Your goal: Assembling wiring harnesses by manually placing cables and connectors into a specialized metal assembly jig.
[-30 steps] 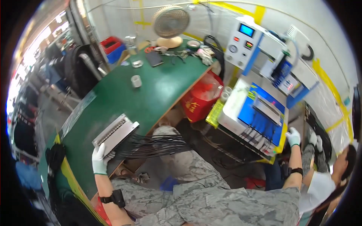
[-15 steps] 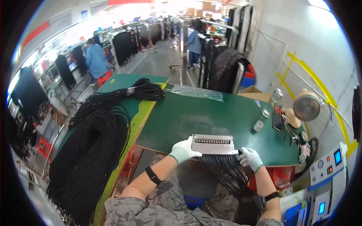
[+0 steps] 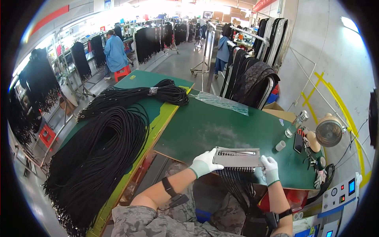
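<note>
Green-topped desk [image 3: 189,134]; at near edge, silver rectangular metal fixture [image 3: 239,160], thin black cables [image 3: 237,185] hanging below. White-gloved left fingers [image 3: 212,154], white-gloved right fingers [image 3: 265,161]: closed on opposite ends. Best held level, cables untangled.

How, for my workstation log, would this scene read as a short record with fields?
left hand: white-gloved, holding the left end of a silver rectangular metal fixture
right hand: gloved, curled at the fixture's right end
below fixture: thin black cables hanging
surface: green flat tabletop
left side: large looped bundle of black cables
right side: transparent bottle, small white cylinder, round beige fan
</note>
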The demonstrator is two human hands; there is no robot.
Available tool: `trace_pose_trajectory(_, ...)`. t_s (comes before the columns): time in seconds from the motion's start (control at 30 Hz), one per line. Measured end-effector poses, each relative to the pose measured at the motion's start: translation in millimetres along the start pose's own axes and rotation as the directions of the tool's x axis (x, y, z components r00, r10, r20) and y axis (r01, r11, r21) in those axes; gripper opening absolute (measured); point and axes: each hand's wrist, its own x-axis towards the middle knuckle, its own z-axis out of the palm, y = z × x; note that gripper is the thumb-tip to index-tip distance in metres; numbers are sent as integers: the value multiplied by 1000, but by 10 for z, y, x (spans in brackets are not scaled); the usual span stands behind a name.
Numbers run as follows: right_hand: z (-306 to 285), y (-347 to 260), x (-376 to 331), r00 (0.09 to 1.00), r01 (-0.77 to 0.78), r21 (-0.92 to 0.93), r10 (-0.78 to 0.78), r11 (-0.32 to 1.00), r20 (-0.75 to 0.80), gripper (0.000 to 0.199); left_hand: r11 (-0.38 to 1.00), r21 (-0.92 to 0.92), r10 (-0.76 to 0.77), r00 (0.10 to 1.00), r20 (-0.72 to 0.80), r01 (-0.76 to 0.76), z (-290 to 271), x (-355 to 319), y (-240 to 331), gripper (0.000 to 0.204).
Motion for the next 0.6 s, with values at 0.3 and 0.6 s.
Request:
trace_pose_trajectory(0.3, 610, -956, -1049, 426, 169, 282, -328, 944, 843, 70, 90, -830, 213, 825, -524, -550, -466, -361, -480, 86)
trace_pose_trajectory(0.6, -743, 1642, -898, 889, -283, -7, 265, 959, 373, 68, 676, -690, -198, 839, -507, -258, -401, -768, -1381, 78)
